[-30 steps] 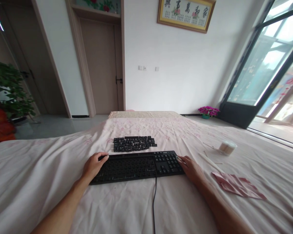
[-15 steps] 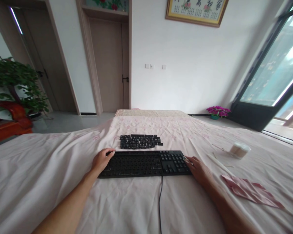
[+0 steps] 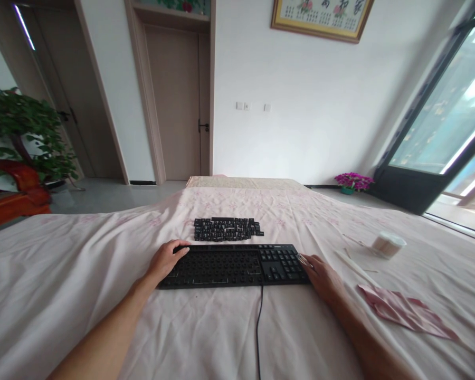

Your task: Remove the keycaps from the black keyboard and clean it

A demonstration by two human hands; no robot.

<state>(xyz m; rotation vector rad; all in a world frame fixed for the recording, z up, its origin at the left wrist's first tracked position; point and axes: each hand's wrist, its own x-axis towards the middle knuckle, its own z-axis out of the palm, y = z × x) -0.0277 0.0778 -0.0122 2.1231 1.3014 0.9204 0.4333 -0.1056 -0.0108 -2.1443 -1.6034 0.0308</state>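
Observation:
A black keyboard [image 3: 217, 266] lies flat on the cloth, its main key area stripped of caps while the number pad keys are in place. My left hand [image 3: 167, 262] grips its left end, thumb along the top edge and fingers hidden behind. At the right end my right hand [image 3: 320, 274] is closed on a silver wire keycap puller [image 3: 303, 259], whose loop lies by the number pad. Beyond the keyboard, loose black keycaps [image 3: 225, 229] are laid out in rows.
A pink cloth [image 3: 406, 310] and a clear tub of cotton swabs [image 3: 388, 245] lie to the right, with a few loose swabs [image 3: 360, 262] near them. The keyboard's cable [image 3: 258, 327] runs toward me over the wrinkled bedspread [image 3: 198, 338].
My left hand's fingers have shifted slightly right along the keyboard's top edge. The view has tilted a little; the keyboard and my right hand stay nearly where they were.

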